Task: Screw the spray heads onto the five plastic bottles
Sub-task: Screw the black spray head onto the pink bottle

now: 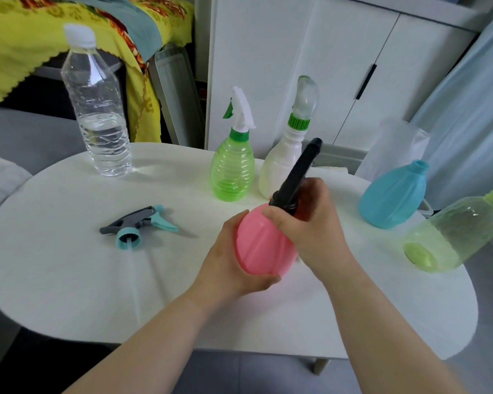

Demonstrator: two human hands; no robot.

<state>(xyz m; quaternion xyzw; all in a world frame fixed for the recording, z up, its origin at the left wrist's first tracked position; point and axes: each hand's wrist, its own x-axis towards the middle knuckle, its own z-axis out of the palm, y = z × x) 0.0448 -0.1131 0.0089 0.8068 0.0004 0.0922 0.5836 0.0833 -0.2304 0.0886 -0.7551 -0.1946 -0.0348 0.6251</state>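
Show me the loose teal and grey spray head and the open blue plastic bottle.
Loose teal and grey spray head (133,220): head view, on its grey body.
Open blue plastic bottle (393,199): head view, on its belly.

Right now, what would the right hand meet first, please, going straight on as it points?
The right hand grips the black spray head; beyond it, probably the green spray bottle; depth is unclear.

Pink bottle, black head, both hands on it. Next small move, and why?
Likely twist the black spray head down onto the pink bottle. The right hand grips its collar at the neck and the left hand holds the body; whether it is fully seated cannot be seen.
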